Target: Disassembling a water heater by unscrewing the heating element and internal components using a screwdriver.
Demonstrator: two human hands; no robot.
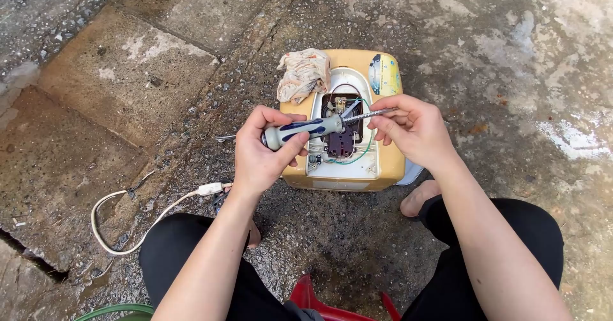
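My left hand (260, 152) grips the grey and blue handle of a screwdriver (306, 130), held level above a yellow appliance (389, 161). My right hand (412, 128) pinches the metal shaft near its tip. The appliance lies on the ground with its white panel (338, 169) open, showing a dark part and thin coloured wires inside. A crumpled beige rag (304, 74) rests on the appliance's far left corner.
A white power cord (128, 215) with a plug loops on the wet concrete at left. My knees in black trousers frame the bottom, a bare foot (418, 196) by the appliance. A red seat edge (319, 305) and a green hose (115, 311) show at the bottom.
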